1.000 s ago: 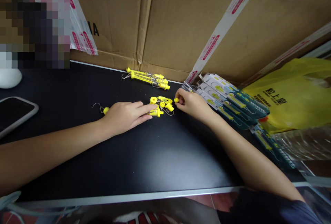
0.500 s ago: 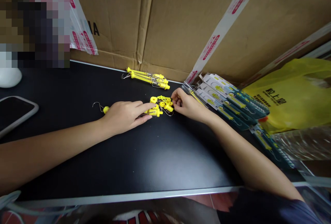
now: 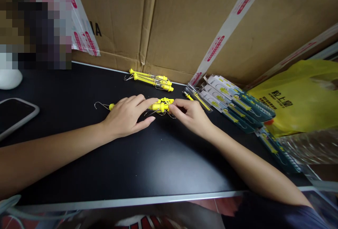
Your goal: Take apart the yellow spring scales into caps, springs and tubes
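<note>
A yellow spring scale with a wire hook at its left end lies under my left hand on the black table. My left fingers are wrapped over its body. My right hand pinches the scale's yellow right end, beside a small heap of loose yellow caps and wire hooks.
Two finished yellow scales lie by the cardboard boxes at the back. A fan of printed packaging cards and a yellow plastic bag are on the right. A phone rests at the left edge.
My right hand moved left from the cards to the scale's right end. My left hand lifted the scale a little and shifted it toward the loose parts.
</note>
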Motion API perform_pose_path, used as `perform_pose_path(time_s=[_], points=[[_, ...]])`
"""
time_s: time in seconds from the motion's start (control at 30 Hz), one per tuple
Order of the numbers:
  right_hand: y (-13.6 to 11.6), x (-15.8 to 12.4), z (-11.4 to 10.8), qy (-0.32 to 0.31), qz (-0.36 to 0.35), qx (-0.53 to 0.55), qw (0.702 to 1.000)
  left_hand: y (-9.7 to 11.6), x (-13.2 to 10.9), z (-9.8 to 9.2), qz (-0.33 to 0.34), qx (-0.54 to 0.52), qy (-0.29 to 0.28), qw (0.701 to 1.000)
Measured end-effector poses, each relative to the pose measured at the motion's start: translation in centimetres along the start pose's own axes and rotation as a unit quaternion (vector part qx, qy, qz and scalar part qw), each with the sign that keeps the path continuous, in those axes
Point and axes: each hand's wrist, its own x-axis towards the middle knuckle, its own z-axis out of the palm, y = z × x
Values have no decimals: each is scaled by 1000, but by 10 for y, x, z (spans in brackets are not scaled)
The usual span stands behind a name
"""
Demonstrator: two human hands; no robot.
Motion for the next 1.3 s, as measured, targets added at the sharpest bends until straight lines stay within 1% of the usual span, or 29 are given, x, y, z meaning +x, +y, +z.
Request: perform_pose_path(time_s=[0.07, 0.13, 0.2, 0.27, 0.37, 0.47, 0.63, 0.83, 0.93, 1.13, 1.3], points=[[-5, -2, 2, -35, -4, 52, 998, 0, 0, 0, -5, 0, 6, 1000], [-8, -4, 4, -71, 14, 106, 992, 0, 1, 1, -10, 5, 15, 1000], [-10, -6, 9, -110, 43, 166, 979, 0, 1, 3, -15, 9, 22, 1000], [-12, -8, 15, -141, 56, 230, 961, 0, 1, 4, -18, 11, 27, 999], [-13, -10, 24, -152, 50, 308, 938, 0, 1, 6, -21, 18, 31, 999], [-15, -11, 29, -128, 53, 333, 933, 0, 0, 6, -21, 24, 30, 999], [-18, -11, 28, -88, 45, 257, 961, 1, -1, 5, -25, 18, 35, 999], [-13, -13, 33, -31, 13, 121, 992, 1, -1, 6, -14, 16, 35, 999], [-13, -14, 35, -26, 2, 73, 997, 0, -1, 7, 2, 22, 36, 999], [-17, -15, 36, -40, -12, 18, 999, -2, -2, 7, 22, 43, 24, 999], [-16, -16, 38, -46, -27, -4, 999, -2, -3, 10, 24, 44, 37, 998]])
